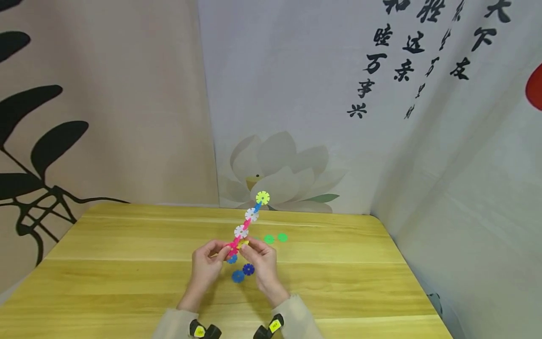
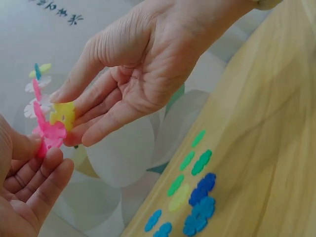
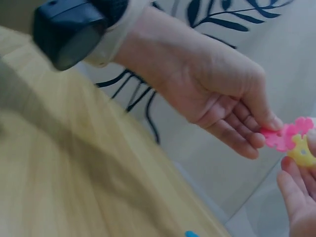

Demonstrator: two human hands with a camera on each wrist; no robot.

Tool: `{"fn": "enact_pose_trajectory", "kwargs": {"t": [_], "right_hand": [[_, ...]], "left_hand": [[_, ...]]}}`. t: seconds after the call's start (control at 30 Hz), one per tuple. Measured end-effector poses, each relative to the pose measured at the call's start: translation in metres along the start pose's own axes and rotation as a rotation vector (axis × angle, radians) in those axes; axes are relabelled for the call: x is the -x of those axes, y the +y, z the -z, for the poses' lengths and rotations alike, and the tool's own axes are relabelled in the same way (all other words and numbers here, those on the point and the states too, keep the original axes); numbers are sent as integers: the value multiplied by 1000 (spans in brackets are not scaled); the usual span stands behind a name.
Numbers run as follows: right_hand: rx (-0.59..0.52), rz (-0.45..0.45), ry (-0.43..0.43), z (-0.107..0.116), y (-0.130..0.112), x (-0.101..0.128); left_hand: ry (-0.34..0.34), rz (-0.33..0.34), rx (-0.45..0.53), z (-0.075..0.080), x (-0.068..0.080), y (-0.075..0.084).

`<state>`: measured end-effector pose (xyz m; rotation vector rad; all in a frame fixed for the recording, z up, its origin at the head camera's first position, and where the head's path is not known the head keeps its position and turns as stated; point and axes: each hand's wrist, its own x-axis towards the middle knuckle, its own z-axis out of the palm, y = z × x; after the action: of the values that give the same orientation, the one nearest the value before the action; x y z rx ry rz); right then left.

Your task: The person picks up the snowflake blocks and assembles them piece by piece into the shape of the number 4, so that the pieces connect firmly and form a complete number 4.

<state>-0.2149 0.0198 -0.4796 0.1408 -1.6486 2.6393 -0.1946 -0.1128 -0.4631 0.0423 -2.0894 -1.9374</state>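
A chain of slotted, flower-shaped plastic discs rises between the two hands, held above the table. From its top come a yellow disc (image 1: 262,197), a blue one seen edge-on, then white discs (image 1: 241,231) alternating with pink ones. My left hand (image 1: 205,266) pinches a pink disc (image 2: 53,133) at the chain's lower end between thumb and fingers. My right hand (image 1: 263,266) pinches a yellow disc (image 2: 63,114) right against that pink disc. Whether the two are slotted together, I cannot tell. Fingertips partly cover both discs.
On the wooden table (image 1: 127,263), loose blue discs (image 1: 238,276) lie below the hands, a dark blue disc (image 1: 248,269) among them. Green discs (image 1: 282,237) lie farther back, and a pale yellow disc (image 2: 179,197) rests among the loose ones. A printed curtain (image 1: 296,94) hangs behind.
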Motion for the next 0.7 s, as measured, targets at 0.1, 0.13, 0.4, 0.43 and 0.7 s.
{"fn": "enact_pose_trajectory", "kwargs": {"t": [0.1,0.13,0.4,0.43,0.7], "right_hand": [[-43,-2,-11,0,-2,-1],[-59,-4,-13,0,-3,-1],[-31,37,28,-5,-4,3],[-20,43,31,-6,-4,3],[-18,77,8,-7,-4,2]], "left_hand": [[-7,8,22,-2,0,2],[-6,4,28,-2,-1,2],[6,-40,68,-5,0,2],[6,-35,65,-4,0,2],[29,5,27,-2,-1,6]]}}
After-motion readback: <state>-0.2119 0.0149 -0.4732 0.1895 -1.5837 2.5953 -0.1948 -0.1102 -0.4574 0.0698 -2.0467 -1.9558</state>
